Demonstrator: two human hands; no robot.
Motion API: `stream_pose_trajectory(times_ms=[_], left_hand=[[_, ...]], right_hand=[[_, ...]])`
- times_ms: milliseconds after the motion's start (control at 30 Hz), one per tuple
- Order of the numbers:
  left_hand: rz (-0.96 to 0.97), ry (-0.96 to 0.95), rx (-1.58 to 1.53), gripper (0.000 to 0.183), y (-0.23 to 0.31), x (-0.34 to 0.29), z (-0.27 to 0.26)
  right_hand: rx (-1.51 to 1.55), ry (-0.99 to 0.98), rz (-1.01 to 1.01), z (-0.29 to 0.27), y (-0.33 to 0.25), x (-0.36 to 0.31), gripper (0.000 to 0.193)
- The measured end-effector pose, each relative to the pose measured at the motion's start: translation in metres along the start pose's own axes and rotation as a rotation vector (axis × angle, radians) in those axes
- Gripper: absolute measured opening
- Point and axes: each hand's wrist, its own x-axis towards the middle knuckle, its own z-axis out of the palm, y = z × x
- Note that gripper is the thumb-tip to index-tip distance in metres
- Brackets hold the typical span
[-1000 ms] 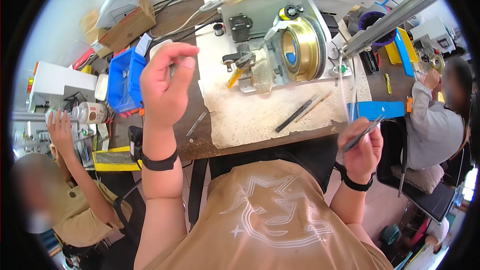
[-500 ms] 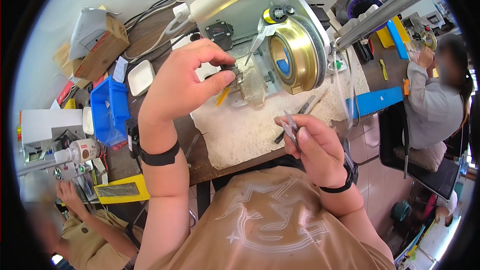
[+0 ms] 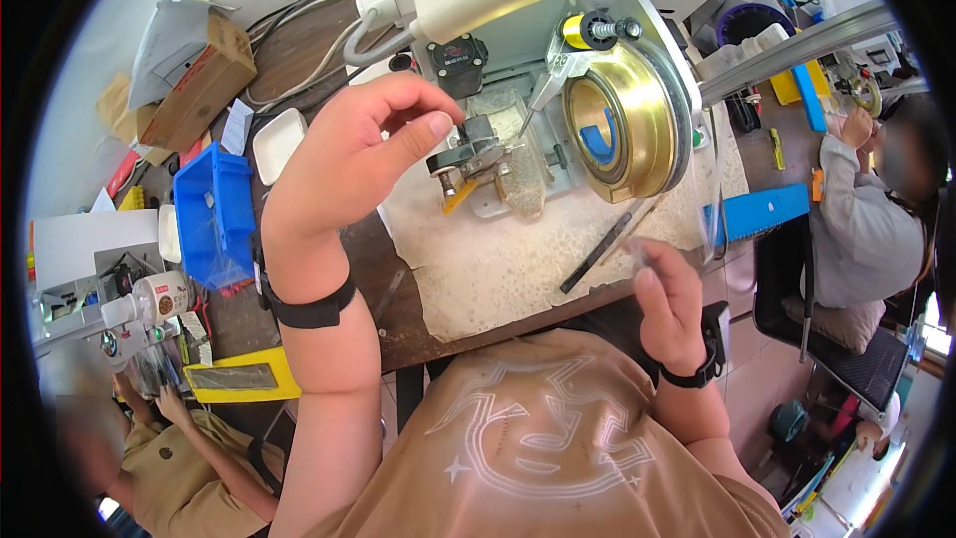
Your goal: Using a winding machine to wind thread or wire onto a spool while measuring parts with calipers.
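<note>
My left hand [image 3: 349, 159] is raised over the bench, thumb and forefinger pinched together at the top of a small metal fixture [image 3: 476, 154] on the machine. Whether anything sits between those fingertips is hidden. To the fixture's right is a large brass drum [image 3: 622, 120] with a yellow spool [image 3: 578, 30] above it. My right hand [image 3: 669, 311] hovers at the bench's front edge, fingers closed on a thin tool [image 3: 635, 251] that is blurred. A dark slim tool [image 3: 597, 254] lies on the speckled mat [image 3: 508, 269] between my hands.
A blue bin [image 3: 214, 214], a white dish [image 3: 277, 144] and a cardboard box [image 3: 194, 80] stand at the left. A yellow tray [image 3: 239, 379] sits at the front left. One person [image 3: 866, 229] sits at the right, another [image 3: 169, 458] at the lower left.
My left hand has come down from mid-air onto the metal fixture. My right hand moved from the right toward the middle, then back to the bench's front edge. The view has closed in on the machine.
</note>
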Motion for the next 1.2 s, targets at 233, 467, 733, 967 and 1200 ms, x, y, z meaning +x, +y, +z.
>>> stream_pose_trajectory(times_ms=[233, 467, 733, 967, 1200], left_hand=[[0.127, -0.108, 0.200, 0.018, 0.015, 0.007, 0.004], [0.136, -0.238, 0.309, 0.019, 0.029, 0.018, 0.004], [0.011, -0.208, 0.259, 0.010, 0.035, 0.015, 0.007], [0.115, -0.016, 0.379, 0.013, 0.037, -0.009, 0.021], [0.124, 0.204, 0.308, 0.010, 0.041, -0.033, 0.058]], right_hand=[[-0.581, 0.317, -0.080, -0.022, 0.051, 0.013, 0.027], [-0.869, 0.353, -0.095, -0.034, 0.076, 0.028, 0.028], [-0.885, 0.465, -0.226, -0.030, 0.065, 0.034, 0.027], [0.165, 0.210, -0.141, 0.038, 0.011, 0.020, 0.013], [1.023, -0.050, 0.280, 0.094, -0.035, 0.053, 0.021]])
